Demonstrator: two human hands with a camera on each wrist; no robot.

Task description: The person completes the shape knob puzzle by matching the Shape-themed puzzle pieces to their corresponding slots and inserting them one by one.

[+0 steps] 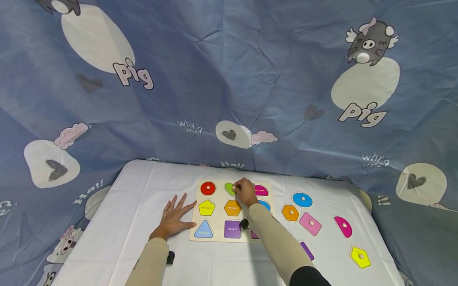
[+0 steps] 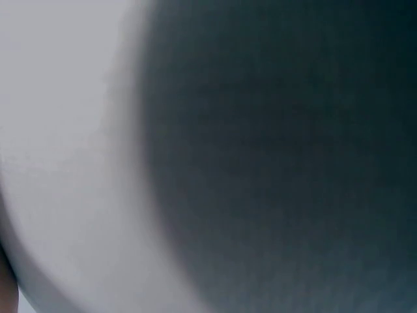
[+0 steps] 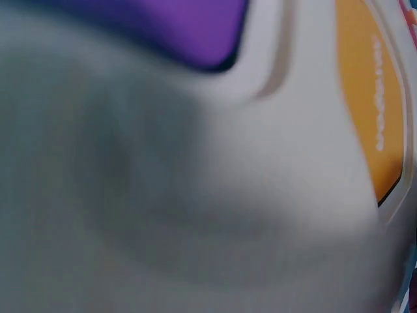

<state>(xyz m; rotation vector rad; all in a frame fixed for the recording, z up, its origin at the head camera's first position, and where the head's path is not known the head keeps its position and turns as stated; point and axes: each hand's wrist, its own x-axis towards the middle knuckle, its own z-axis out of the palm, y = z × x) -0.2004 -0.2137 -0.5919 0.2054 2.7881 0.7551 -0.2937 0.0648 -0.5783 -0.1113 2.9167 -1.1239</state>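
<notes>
A pale shape puzzle board (image 1: pixel 219 225) lies at the far middle of the white table in the head view. My right hand (image 1: pixel 247 191) reaches over its top row, thumb and fingers pinched at a green oval piece (image 1: pixel 229 188); the fingers hide part of the oval. With fingers spread, my left hand (image 1: pixel 174 218) rests at the board's left edge, its thumb and fingertips right at that edge. A red round piece (image 1: pixel 208 188) with a knob sits in the top left recess. Yellow pentagon, orange hexagon, blue triangle and purple square (image 3: pixel 195 29) recesses show below.
Right of the board lie loose knobbed pieces: a blue oval (image 1: pixel 302 200), an orange hexagon (image 1: pixel 290 213), a pink rectangle (image 1: pixel 310 224), a magenta half round (image 1: pixel 343 227) and a yellow pentagon (image 1: pixel 360 257). My right forearm partly covers a purple piece (image 1: pixel 307 251). A blue patterned cloth (image 1: pixel 200 91) hangs behind.
</notes>
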